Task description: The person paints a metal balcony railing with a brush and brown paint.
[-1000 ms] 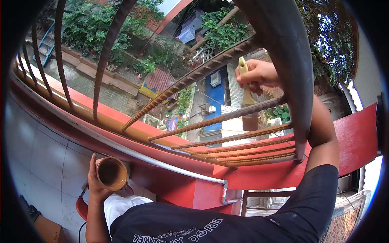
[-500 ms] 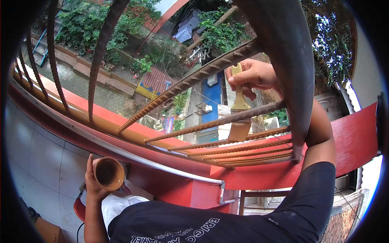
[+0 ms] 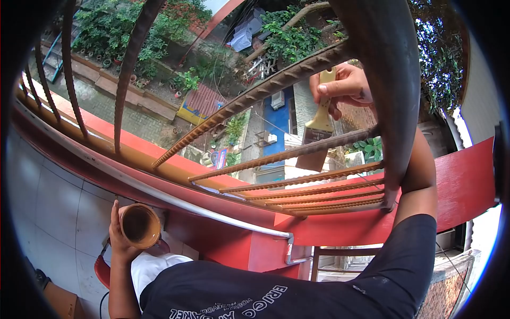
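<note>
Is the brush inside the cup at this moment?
No, the right hand holds the brush up against a ribbed railing bar, while the left hand holds the cup well apart from it.

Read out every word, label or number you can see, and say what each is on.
"ERIGO": white print, upside down, on the black T-shirt.
Smaller print beside it on the shirt: blurred and cut by the picture's edge, unreadable.
Colourful sign down in the street: too small to read.
</note>
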